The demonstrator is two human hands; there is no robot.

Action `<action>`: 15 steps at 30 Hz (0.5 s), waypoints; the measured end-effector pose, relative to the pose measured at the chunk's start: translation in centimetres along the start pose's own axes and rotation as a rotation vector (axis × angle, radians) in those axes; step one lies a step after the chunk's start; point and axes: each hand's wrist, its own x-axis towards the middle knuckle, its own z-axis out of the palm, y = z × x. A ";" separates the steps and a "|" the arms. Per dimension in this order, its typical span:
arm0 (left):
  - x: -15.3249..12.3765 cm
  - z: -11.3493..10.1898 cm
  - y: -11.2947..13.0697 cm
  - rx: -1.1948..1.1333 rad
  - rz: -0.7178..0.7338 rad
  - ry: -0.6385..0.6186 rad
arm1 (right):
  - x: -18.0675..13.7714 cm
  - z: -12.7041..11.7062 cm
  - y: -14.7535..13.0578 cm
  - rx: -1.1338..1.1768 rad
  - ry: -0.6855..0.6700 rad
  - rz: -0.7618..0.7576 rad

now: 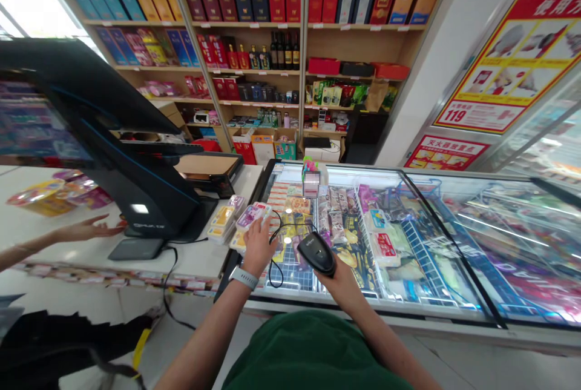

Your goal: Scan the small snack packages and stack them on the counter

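Note:
My right hand (338, 278) is closed round a black barcode scanner (316, 252), held over the glass lid of a chest freezer (454, 311). The scanner's black cord (273, 257) loops back toward my left hand. My left hand (258, 244), a watch on its wrist, reaches to small packaged snacks and grips a purple-and-white packet (249, 217) at the counter's edge. More small packets (222, 220) lie beside it.
A black checkout terminal (136, 178) stands on the white counter (200, 257). Another person's hand (86, 229) rests on the counter at left, near colourful packets (54, 193). Shelves (272, 63) of boxes and bottles fill the back wall. Red posters (512, 57) hang at right.

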 end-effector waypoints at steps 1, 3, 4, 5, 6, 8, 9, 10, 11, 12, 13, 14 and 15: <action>0.1 -0.1 0.1 -0.004 0.005 -0.002 | 0.0 0.0 0.0 -0.002 0.002 0.004; 0.4 -0.3 0.6 -0.027 0.022 -0.037 | 0.0 0.0 0.1 0.002 0.007 0.008; 0.6 -0.5 1.0 -0.048 0.032 -0.073 | 0.0 0.0 0.0 0.007 0.010 0.009; 0.9 -0.6 1.5 -0.074 0.043 -0.120 | 0.0 0.0 0.0 0.013 0.018 0.009; 1.3 -0.7 2.1 -0.101 0.053 -0.172 | -0.1 0.0 -0.1 0.019 0.029 0.009; 2.2 -0.7 3.4 -0.126 0.073 -0.267 | -0.1 -0.1 -0.2 0.021 0.052 0.010; 2.6 -0.7 4.1 -0.118 0.085 -0.294 | -0.1 -0.1 -0.3 0.019 0.063 0.011; 3.1 -0.6 4.8 -0.097 0.100 -0.309 | -0.1 -0.1 -0.3 0.016 0.070 0.011; 3.5 -0.6 5.4 -0.073 0.116 -0.311 | -0.1 -0.1 -0.3 0.013 0.075 0.010; 3.9 -0.5 6.0 -0.051 0.133 -0.309 | -0.2 -0.1 -0.3 0.013 0.078 0.010; 4.2 -0.5 6.5 -0.038 0.151 -0.302 | -0.2 -0.1 -0.3 0.011 0.082 0.011; 4.4 -0.5 7.0 -0.035 0.167 -0.294 | -0.2 -0.1 -0.3 0.007 0.088 0.016; 4.6 -0.5 7.3 -0.037 0.181 -0.288 | -0.3 -0.2 -0.2 0.001 0.096 0.021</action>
